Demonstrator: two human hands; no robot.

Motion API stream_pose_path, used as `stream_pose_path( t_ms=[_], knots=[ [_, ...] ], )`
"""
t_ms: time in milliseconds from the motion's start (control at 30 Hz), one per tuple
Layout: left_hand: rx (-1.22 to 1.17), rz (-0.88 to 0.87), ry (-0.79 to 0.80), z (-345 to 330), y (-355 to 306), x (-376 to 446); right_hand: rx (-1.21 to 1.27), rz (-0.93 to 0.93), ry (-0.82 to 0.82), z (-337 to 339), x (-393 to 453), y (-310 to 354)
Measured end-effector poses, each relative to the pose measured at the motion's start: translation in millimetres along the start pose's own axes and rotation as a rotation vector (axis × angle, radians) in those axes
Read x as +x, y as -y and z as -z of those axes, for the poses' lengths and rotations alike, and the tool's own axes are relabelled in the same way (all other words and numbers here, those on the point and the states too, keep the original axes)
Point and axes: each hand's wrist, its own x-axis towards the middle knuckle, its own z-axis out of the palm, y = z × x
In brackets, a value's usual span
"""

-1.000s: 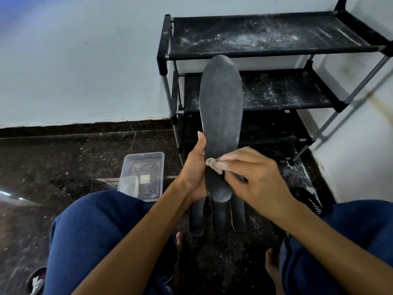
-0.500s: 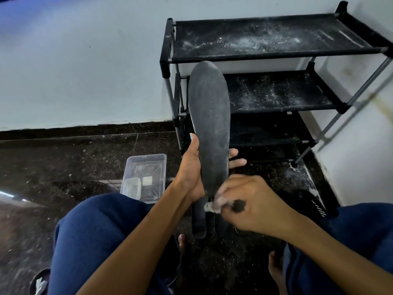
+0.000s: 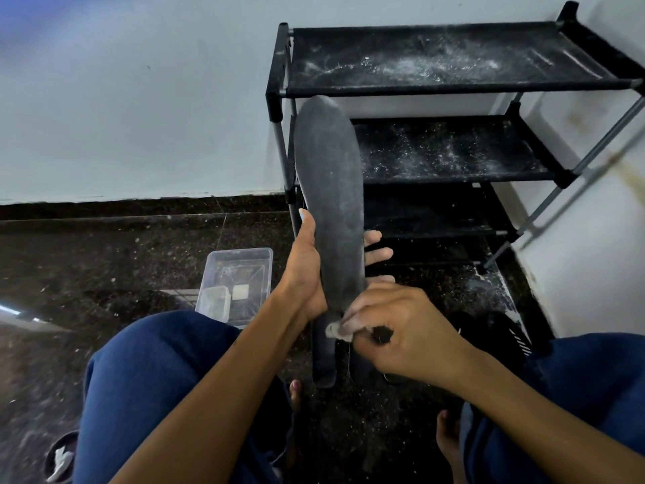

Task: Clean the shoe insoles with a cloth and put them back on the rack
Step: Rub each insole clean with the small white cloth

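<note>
A dark grey insole (image 3: 328, 190) stands upright in front of me, toe end up. My left hand (image 3: 307, 270) grips its lower half, thumb on the left edge and fingertips showing on the right. My right hand (image 3: 401, 330) pinches a small pale cloth (image 3: 336, 329) against the insole's heel end. More dark insoles (image 3: 324, 361) lie on the floor below, partly hidden by my hands. The black three-tier rack (image 3: 453, 89) stands behind, its fabric shelves dusted with white powder.
A clear plastic tub (image 3: 241, 270) sits on the dark speckled floor left of my hands. A black shoe (image 3: 506, 333) lies by the rack's right foot. My blue-trousered knees frame the bottom. White walls meet at the corner behind the rack.
My right hand slid the cloth down the insole from its middle to the heel end. The insole shifted slightly left and its top tilted left.
</note>
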Motion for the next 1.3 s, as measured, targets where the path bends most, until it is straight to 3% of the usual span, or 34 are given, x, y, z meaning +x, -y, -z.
stream_pose_path(
  t_ms=[133,233,467,600,733,833,867,933,1033,1133,1300],
  knots=[
    [0.216,0.022,-0.064,-5,7,2,-0.037,-0.076,-0.333,13,6,-6],
    [0.213,-0.026,-0.112,-6,13,0,-0.199,-0.128,-0.397,14,12,-15],
    [0.213,0.094,0.022,-6,12,-3,-0.275,-0.093,-0.368,1,4,-16],
    [0.252,0.088,-0.013,-2,11,-1,-0.195,-0.139,-0.326,-5,1,-11],
    [0.197,0.002,-0.035,-1,12,0,-0.078,-0.271,-0.153,-11,-8,-4],
    [0.242,-0.036,-0.048,1,10,0,0.245,-0.398,0.014,-1,-9,1],
    [0.269,-0.045,-0.044,2,9,-1,0.362,-0.418,-0.001,4,-8,3],
    [0.327,-0.064,-0.057,2,8,1,0.425,-0.403,-0.187,9,-3,1],
    [0.318,-0.057,-0.081,2,11,3,0.214,-0.390,-0.371,6,3,-6],
    [0.286,-0.005,-0.055,2,11,3,0.086,-0.346,-0.293,-2,1,-7],
    [0.196,-0.083,-0.066,4,12,5,0.236,-0.428,-0.012,-4,-7,-6]
  ],
)
